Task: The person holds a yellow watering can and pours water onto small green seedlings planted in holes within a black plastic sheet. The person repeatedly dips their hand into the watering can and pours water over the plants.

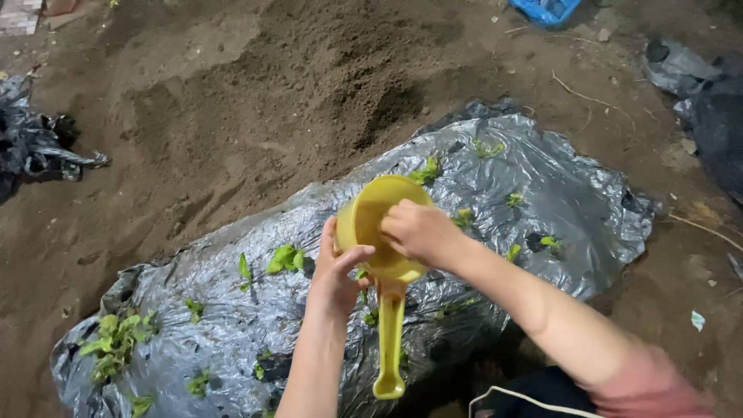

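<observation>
A yellow plastic dipper (370,210) with a long handle (389,340) hangs over a grey plastic sheet (542,193) spread on the soil. My left hand (337,271) cups the left side of its bowl. My right hand (418,231) rests on the bowl's right rim, its fingers curled over the edge. The handle points down toward me. Small green seedlings (285,258) poke up through holes in the sheet, just beside my left hand. What is inside the bowl is hidden.
More seedlings (114,340) grow at the sheet's lower left and others (426,172) beyond the dipper. Loose brown soil (309,77) lies behind. Crumpled black plastic (35,143) sits at left, more black plastic (708,101) at right, a blue basket (546,9) at the top.
</observation>
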